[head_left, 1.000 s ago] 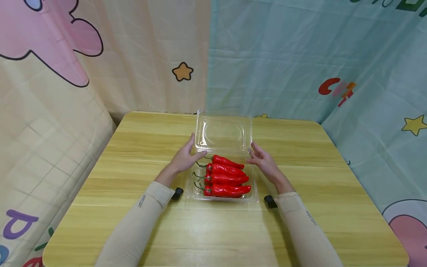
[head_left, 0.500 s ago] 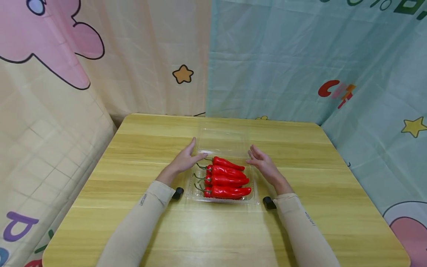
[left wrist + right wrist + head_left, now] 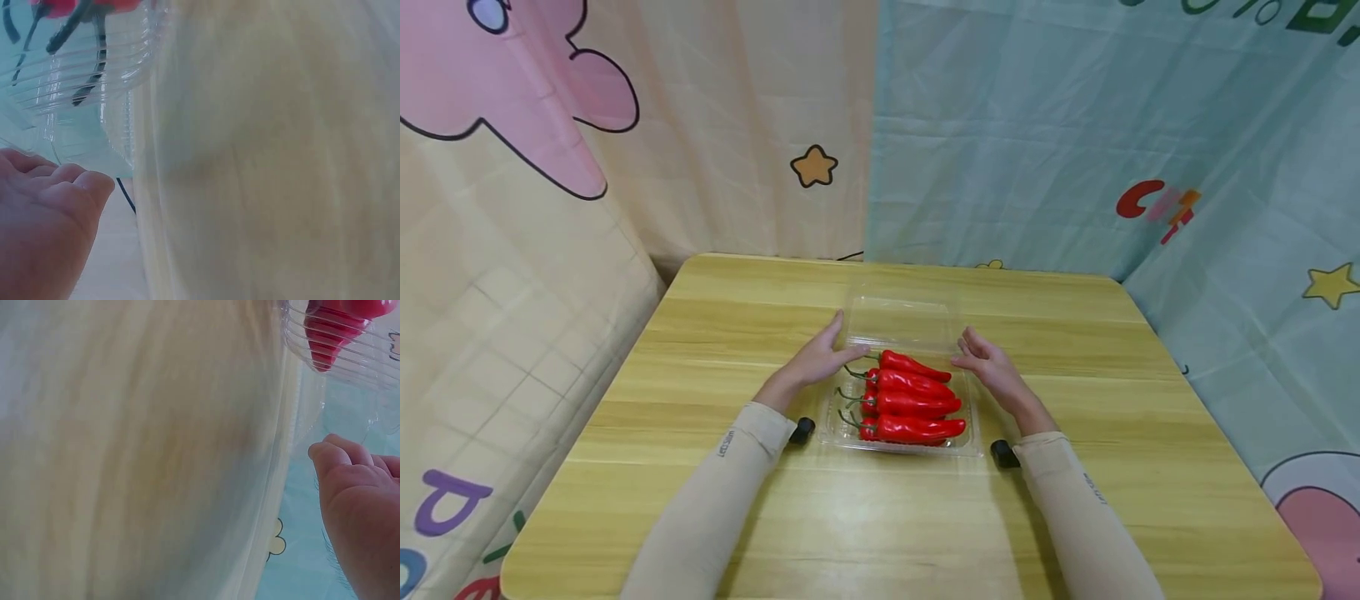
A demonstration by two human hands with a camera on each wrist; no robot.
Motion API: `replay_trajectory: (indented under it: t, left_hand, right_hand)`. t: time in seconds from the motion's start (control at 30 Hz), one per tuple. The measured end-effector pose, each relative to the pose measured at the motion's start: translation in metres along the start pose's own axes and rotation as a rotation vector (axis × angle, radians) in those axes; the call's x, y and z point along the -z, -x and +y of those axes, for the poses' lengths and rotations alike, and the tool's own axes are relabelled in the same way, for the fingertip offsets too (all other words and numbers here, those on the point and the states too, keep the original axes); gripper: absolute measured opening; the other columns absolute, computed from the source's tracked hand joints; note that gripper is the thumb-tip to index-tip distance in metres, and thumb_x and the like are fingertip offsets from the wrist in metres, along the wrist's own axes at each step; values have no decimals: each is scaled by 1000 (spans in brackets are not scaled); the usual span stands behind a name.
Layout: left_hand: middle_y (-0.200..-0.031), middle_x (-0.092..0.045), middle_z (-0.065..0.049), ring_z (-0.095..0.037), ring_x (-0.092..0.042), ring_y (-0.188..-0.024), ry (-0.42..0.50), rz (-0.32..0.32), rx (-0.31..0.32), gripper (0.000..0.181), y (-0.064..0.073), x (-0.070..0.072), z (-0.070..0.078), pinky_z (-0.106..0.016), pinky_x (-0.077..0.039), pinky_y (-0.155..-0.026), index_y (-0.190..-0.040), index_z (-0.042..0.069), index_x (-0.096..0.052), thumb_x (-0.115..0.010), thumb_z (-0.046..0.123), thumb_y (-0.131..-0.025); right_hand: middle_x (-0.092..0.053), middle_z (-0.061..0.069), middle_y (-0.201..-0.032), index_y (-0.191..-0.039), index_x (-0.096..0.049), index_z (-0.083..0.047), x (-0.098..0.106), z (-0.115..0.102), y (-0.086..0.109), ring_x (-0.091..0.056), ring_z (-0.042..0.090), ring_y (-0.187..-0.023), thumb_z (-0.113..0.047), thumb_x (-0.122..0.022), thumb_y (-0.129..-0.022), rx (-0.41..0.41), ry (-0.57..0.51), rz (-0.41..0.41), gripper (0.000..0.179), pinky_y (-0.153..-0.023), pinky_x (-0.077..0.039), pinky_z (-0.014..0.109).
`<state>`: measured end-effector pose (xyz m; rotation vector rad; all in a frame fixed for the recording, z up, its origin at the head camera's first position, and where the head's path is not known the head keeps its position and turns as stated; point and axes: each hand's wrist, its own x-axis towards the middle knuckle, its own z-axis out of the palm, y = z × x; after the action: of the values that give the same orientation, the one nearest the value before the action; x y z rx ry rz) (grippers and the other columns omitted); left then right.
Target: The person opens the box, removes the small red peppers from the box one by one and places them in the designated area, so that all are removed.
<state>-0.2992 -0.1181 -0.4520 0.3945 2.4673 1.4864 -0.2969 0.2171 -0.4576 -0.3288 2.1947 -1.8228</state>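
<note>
Several long red peppers with curved green stems lie side by side in a clear plastic clamshell box. Its see-through lid is folded back on the far side, away from the peppers. My left hand is at the box's far left corner, thumb over the hinge side and fingers extended. Across from it, my right hand hovers by the far right corner with loosely bent fingers. In the wrist views, the left fingers and right fingers appear beside the clear plastic, holding nothing.
The box stands on a light wooden table with rounded corners. Printed curtains hang close behind its back edge and along the sides. A small black wrist camera sits under the left cuff, another black camera under the right.
The lid has swung backward and down from its raised position. My fingers have come away from its sides; both hands stay at nearly the same places, and the peppers have not moved.
</note>
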Motion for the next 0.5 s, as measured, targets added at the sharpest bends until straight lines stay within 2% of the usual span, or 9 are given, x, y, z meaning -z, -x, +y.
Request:
replay_trajectory:
  t: [0.5]
  left_hand:
    - [-168, 8, -10, -31, 2, -152, -33, -24, -3, 104, 1, 0, 0, -53, -8, -120, -162, 9, 5, -61, 56, -96]
  right_hand:
    - [-8, 19, -166, -159, -7, 3, -1, -2, 3, -18, 33, -150, -18, -63, -100, -21, 99, 11, 84, -119, -19, 49]
